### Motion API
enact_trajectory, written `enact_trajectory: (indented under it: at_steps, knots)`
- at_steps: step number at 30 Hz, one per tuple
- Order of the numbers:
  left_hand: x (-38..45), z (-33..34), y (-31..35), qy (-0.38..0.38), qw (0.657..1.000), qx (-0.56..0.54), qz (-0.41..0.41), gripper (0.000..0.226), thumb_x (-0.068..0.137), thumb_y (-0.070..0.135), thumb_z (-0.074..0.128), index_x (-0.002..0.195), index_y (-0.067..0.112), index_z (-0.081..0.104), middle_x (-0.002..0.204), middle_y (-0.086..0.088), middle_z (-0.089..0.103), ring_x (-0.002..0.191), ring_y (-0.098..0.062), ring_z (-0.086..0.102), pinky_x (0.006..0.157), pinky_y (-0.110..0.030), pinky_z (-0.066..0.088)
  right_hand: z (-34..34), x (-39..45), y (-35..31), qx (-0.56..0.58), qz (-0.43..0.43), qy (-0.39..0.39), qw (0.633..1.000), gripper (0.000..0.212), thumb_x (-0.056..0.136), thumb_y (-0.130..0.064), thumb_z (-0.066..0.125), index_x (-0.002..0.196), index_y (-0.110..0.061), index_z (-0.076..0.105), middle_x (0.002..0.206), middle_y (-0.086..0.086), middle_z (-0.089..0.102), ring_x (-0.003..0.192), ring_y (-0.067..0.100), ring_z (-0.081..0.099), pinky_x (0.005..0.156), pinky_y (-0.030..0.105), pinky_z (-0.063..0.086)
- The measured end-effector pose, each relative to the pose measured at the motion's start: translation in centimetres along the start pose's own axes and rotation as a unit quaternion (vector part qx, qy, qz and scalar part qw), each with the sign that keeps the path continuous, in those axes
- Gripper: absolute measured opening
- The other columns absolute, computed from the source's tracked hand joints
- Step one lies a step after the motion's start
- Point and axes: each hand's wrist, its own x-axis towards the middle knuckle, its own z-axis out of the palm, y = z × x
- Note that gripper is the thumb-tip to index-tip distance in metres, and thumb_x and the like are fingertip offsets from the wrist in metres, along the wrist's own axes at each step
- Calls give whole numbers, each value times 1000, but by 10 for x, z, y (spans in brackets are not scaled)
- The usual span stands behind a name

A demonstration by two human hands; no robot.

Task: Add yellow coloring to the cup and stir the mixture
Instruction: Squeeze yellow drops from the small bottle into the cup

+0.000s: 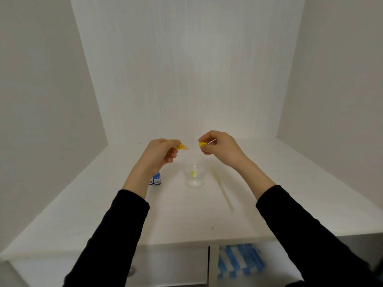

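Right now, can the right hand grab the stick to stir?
Probably not yet. The right hand is pinching the yellow cap, so its fingers are busy. The way itself looks free: the stick lies bare on the table, just right of the cup.

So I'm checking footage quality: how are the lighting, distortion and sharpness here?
Head view: soft, even light with faint shadows and no harsh glare; wide-angle bending shows at the table edge; the clear cup is low in contrast against the white, and the yellow bottle in the left hand looks slightly blurred.
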Motion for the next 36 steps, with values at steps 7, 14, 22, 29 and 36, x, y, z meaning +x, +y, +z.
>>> enact_trajectory:
  at_steps: [7,14,22,29,36]
  knots:
    - [-7,-4,-3,-23,996,-76,-26,14,91,16,61,88,3,67,69,-5,60,50,-9,53,50,-21,41,9,3,-7,-31,-22,-12,999,12,84,-13,65,93,-21,65,86,-10,63,67,6,60,62,9,47]
    - [-7,-3,-3,-28,996,-81,-36,18,90,18,63,98,2,63,70,-6,61,51,-9,53,49,-20,42,7,3,-9,-37,-32,-3,999,13,84,-10,65,93,-19,66,78,-11,60,68,1,57,55,1,39]
    - [-2,1,2,-11,1000,-10,0,16,88,20,68,91,5,65,71,-4,61,52,-9,53,48,-19,43,0,3,-4,-47,-23,9,999,12,84,-11,64,92,-19,65,80,-12,60,68,2,58,55,2,40]
    - [-4,7,6,-1,998,65,27,25,87,21,69,100,1,65,75,-5,61,60,-12,53,53,-21,43,0,3,-2,-41,-13,5,999,12,84,-11,65,95,-16,66,89,1,66,71,13,62,71,20,51]
    - [-2,9,12,10,989,134,56,17,86,23,69,88,7,65,72,-3,62,58,-11,53,54,-20,44,0,2,-2,-51,-9,6,999,12,84,-11,65,94,-17,66,86,-4,63,69,11,60,62,12,46]
